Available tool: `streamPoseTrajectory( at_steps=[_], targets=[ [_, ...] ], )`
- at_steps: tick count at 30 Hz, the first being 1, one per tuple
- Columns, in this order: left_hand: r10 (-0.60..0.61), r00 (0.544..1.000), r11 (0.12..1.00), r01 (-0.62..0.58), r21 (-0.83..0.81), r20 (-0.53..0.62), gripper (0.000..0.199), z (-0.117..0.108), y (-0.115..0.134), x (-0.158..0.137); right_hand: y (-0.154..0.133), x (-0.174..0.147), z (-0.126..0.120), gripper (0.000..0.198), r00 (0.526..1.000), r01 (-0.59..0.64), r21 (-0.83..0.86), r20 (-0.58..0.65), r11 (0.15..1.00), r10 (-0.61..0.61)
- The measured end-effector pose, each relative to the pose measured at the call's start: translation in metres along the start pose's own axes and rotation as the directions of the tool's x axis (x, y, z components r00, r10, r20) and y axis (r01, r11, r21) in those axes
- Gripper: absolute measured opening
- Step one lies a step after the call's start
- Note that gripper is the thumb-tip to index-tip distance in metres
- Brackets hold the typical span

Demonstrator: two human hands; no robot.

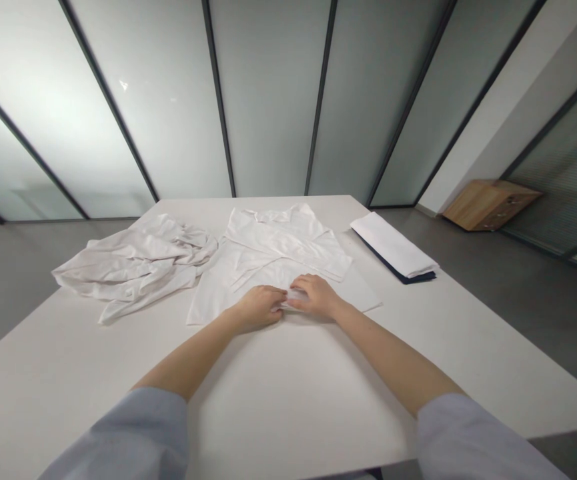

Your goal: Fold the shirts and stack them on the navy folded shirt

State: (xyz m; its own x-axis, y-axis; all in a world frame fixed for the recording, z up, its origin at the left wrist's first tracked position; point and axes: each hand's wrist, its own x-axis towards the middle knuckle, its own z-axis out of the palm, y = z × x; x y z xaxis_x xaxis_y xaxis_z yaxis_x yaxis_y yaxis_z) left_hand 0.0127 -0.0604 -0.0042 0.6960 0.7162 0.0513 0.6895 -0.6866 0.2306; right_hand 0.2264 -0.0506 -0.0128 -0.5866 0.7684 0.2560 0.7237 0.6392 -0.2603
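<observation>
A white shirt (288, 247) lies spread on the table, collar at the far end, with its sleeves laid across the body. At its near edge, my left hand (261, 307) has its fingers curled and closed on the cloth. My right hand (315, 297) faces it a short gap away, thumb and fingers also closed on the hem. Between the two hands the fabric is slightly bunched, and the fingertips partly hide it.
A crumpled white garment (138, 260) lies to the left on the white table (298, 400). At the right edge sits a folded stack, a white cloth (393, 243) over a dark navy one (408, 279). Frosted glass panels stand behind. A wooden cabinet (483, 200) is on the floor at right.
</observation>
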Motion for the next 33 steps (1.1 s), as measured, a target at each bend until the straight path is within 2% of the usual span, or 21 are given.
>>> streamPoseTrajectory(
  at_steps=[3,5,8,12,15,19,21,24,28,30,32,33],
  targets=[
    [0.007,0.999,1.0,-0.006,-0.024,0.035,0.039,0.002,-0.001,0.001,-0.011,-0.001,-0.003,0.047,0.995,0.075,0.009,0.067,0.997,-0.075],
    [0.008,0.999,1.0,-0.007,-0.014,0.043,0.045,0.002,0.0,0.001,-0.015,-0.001,-0.004,0.042,0.989,0.102,-0.018,0.108,0.995,-0.1],
    [-0.015,0.997,0.998,0.01,0.059,0.07,0.054,-0.002,0.005,-0.003,-0.014,0.0,-0.005,0.033,0.984,0.099,-0.063,0.154,0.993,-0.088],
    [-0.113,0.985,0.978,0.087,0.19,0.131,0.059,-0.012,0.008,-0.018,-0.002,-0.009,-0.009,0.048,0.98,0.053,-0.1,0.194,0.994,-0.033],
    [-0.172,0.972,0.964,0.133,0.231,0.161,0.066,-0.02,-0.004,-0.041,0.015,-0.029,-0.016,0.059,0.979,0.011,-0.138,0.205,0.99,0.018],
    [-0.273,0.952,0.937,0.232,0.261,0.137,0.066,-0.032,-0.039,-0.078,0.047,-0.067,-0.026,0.057,0.979,-0.088,-0.21,0.162,0.974,0.124],
    [-0.302,0.949,0.933,0.275,0.233,0.088,0.059,-0.038,-0.058,-0.093,0.063,-0.082,-0.027,0.057,0.978,-0.147,-0.231,0.115,0.962,0.177],
    [-0.283,0.959,0.953,0.279,0.114,0.016,0.05,-0.041,-0.081,-0.103,0.077,-0.091,-0.026,0.058,0.976,-0.197,-0.203,0.056,0.959,0.212],
    [-0.292,0.952,0.956,0.294,0.008,-0.086,0.041,-0.044,-0.089,-0.098,0.076,-0.083,-0.03,0.051,0.966,-0.258,-0.112,0.0,0.96,0.26],
    [-0.343,0.938,0.939,0.341,-0.049,-0.051,0.036,-0.05,-0.086,-0.096,0.071,-0.078,-0.039,0.043,0.953,-0.303,-0.073,-0.005,0.95,0.303],
    [-0.383,0.923,0.913,0.383,-0.138,0.033,0.031,-0.062,-0.083,-0.097,0.066,-0.077,-0.053,0.032,0.942,-0.336,-0.009,0.01,0.942,0.336],
    [-0.411,0.911,0.893,0.41,-0.186,0.033,0.029,-0.069,-0.082,-0.099,0.064,-0.076,-0.063,0.028,0.939,-0.345,0.036,0.017,0.938,0.344]
  ],
)
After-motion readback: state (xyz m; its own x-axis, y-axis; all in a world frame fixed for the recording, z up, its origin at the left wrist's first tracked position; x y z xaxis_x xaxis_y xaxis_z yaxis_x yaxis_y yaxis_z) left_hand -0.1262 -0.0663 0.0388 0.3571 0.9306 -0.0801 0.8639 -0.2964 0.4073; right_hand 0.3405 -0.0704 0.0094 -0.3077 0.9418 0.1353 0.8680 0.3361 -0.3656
